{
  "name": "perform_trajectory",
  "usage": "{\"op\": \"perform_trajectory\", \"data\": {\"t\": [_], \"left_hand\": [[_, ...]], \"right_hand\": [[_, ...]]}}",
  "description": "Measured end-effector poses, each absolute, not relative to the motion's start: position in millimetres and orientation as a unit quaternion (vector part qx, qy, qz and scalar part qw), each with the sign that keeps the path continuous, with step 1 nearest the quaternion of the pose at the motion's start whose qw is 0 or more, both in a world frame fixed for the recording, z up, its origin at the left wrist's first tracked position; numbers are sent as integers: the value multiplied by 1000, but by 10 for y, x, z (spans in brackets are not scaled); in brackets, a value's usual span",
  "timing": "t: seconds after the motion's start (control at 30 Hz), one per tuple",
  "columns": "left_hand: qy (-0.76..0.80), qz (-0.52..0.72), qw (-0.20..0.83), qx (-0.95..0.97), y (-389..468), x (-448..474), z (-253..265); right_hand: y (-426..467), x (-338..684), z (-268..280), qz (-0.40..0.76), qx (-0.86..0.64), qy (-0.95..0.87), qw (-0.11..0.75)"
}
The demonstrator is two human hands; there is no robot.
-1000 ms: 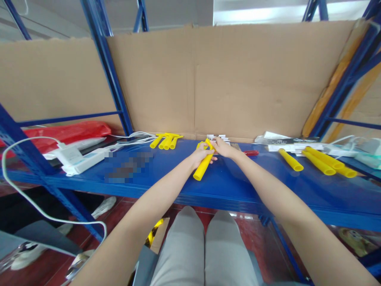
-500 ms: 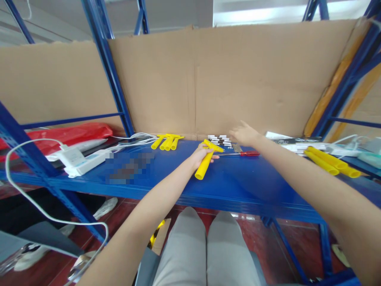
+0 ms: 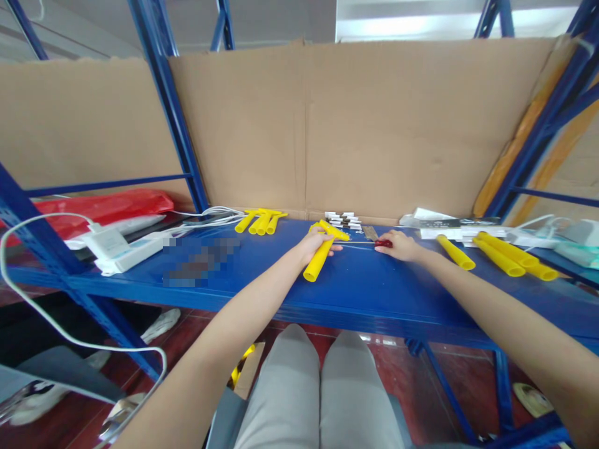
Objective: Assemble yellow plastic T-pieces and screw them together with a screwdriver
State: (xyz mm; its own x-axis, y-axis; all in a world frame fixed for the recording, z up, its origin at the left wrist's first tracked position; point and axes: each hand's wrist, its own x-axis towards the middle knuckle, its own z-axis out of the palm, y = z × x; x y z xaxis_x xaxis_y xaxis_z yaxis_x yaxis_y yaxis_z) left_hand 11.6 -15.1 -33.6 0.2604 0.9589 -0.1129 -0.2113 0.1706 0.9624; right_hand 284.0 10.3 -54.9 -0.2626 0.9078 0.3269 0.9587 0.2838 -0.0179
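My left hand (image 3: 314,244) is closed around a yellow T-shaped plastic handle (image 3: 318,260), its open tube end pointing toward me. To the right, my right hand (image 3: 399,244) has its fingers wrapped on the red grip of a screwdriver (image 3: 384,244). The screwdriver's thin shaft lies low over the blue shelf, pointing left toward the yellow handle. Just behind the hands sits a stack of small black-and-white pieces (image 3: 344,221), with a small brownish flat piece (image 3: 370,232) beside it.
Several yellow T-shaped handles (image 3: 262,222) lie at the back left, near white cables and a power strip (image 3: 135,252). Yellow tubes (image 3: 503,254) rest on the right of the blue shelf (image 3: 355,293). A cardboard panel (image 3: 374,125) closes off the back; blue posts (image 3: 180,118) stand either side.
My right hand has come down from above the black-and-white pieces onto the screwdriver's red grip. My left hand still holds the yellow handle in nearly the same place.
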Motion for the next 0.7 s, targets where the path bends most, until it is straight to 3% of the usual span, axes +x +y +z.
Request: {"op": "perform_trajectory", "data": {"t": [0.13,0.47,0.7], "left_hand": [[412,435,651,466,-129,104,-356],[427,428,644,468,-206,124,-308],[419,404,667,466,-124,114,-395]], "right_hand": [[105,2788,-672,-55,-610,-774,157],[4,2840,-500,-92,-679,-703,193],[-131,3094,-314,-153,-627,-726,237]]}}
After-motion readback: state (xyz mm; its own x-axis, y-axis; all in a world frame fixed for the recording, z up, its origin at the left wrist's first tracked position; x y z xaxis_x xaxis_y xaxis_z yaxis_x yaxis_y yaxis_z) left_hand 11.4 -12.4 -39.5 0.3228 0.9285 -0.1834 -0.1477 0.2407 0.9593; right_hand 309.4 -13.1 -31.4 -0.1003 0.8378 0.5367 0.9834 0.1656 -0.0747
